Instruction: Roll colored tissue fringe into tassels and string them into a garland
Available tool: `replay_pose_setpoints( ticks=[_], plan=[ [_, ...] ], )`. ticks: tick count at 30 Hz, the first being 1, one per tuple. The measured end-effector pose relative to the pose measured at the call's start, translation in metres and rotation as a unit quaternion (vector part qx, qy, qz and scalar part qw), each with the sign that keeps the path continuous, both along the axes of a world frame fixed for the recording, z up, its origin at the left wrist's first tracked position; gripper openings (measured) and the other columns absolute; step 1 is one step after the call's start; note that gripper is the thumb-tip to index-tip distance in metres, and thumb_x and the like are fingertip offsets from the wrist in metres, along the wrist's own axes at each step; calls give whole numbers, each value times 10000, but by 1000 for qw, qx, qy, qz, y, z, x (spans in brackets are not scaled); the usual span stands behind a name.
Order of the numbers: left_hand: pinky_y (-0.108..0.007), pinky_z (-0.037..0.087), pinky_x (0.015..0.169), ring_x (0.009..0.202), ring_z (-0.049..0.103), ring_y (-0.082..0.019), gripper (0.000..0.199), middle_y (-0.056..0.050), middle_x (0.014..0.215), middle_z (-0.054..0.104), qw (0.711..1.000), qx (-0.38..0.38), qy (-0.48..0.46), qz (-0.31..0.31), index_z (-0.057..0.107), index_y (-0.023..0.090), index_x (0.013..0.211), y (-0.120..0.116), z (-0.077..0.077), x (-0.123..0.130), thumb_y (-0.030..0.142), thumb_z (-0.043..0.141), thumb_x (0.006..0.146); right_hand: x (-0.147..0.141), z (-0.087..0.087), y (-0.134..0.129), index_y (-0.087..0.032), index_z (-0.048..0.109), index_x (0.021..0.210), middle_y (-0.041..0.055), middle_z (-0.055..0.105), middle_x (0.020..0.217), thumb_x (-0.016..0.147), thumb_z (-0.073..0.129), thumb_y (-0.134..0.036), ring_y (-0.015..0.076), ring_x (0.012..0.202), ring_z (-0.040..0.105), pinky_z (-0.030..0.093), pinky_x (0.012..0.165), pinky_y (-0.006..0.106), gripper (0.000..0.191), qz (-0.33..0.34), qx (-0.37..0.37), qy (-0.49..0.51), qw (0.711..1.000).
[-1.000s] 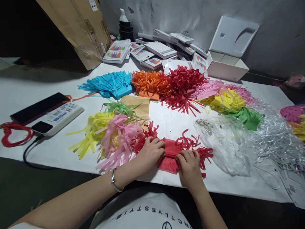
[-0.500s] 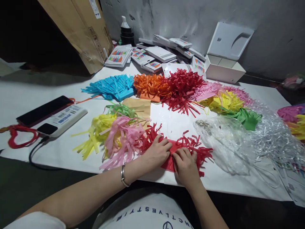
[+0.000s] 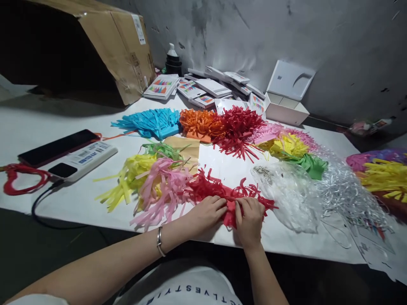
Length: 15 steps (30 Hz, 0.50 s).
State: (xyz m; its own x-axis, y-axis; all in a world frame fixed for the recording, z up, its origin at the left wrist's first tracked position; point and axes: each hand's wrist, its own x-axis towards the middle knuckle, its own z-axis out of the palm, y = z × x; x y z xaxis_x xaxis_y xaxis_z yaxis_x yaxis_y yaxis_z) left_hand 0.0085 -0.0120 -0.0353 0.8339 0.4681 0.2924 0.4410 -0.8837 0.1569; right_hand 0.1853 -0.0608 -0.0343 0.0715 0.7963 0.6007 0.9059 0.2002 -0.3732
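Red fringed tissue paper (image 3: 229, 217) lies at the table's front edge, its cut strips spreading to both sides. My left hand (image 3: 208, 214) holds the left part of its uncut middle, fingers bent over a fold. From the right, my right hand (image 3: 249, 216) pinches the same middle band close to the left hand's fingertips. The undersides of the fingers are hidden. Beside my left hand lies a pink tissue tassel (image 3: 162, 184), with a yellow tassel (image 3: 127, 173) and a green one (image 3: 162, 149) behind it.
Blue (image 3: 152, 122), orange (image 3: 199, 123) and dark red tassels (image 3: 240, 127) line the back. A clear plastic bag (image 3: 289, 199) and silver tinsel (image 3: 346, 190) lie right. Flat boxes (image 3: 211, 87) are heaped by the wall. A power bank (image 3: 85, 159) and phone (image 3: 60, 146) lie left.
Both hands have drawn nearer together along the red paper, and its middle is now folded into a narrow ridge under my fingertips. The camera view has tilted up and shifted right.
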Motion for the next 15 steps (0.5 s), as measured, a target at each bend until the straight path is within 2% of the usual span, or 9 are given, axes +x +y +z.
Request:
replay_pose_setpoints(
  ticks=[4,9,12,15],
  plan=[
    [-422,447,849,984,582,-276,239,-132,1147,659,998,17,16,59,659,132,1111,-3,-5,-1,285,640,927,17,2,-5,-185,669,914,68,689,873,992,518,-254,227,874,603,384,866,380,183,-74,60,38,995],
    [-447,407,877,977,572,-292,178,-108,1024,668,989,-32,9,141,684,186,991,-3,3,-7,339,634,914,54,5,-24,-185,646,903,75,670,861,994,510,-361,223,824,621,455,778,346,240,-194,150,110,963],
    [-429,421,852,952,583,-283,162,-118,1015,672,987,-46,-2,155,675,176,1011,5,10,-12,296,602,930,77,9,-46,-183,649,937,69,658,854,987,516,-405,211,777,608,472,717,323,263,-255,198,130,937],
    [-435,438,855,947,600,-290,156,-136,1006,688,987,-63,-13,150,686,160,996,16,16,-18,259,581,937,91,20,-72,-177,662,953,92,664,873,977,538,-410,234,825,623,493,776,360,265,-282,241,115,921]
  ],
)
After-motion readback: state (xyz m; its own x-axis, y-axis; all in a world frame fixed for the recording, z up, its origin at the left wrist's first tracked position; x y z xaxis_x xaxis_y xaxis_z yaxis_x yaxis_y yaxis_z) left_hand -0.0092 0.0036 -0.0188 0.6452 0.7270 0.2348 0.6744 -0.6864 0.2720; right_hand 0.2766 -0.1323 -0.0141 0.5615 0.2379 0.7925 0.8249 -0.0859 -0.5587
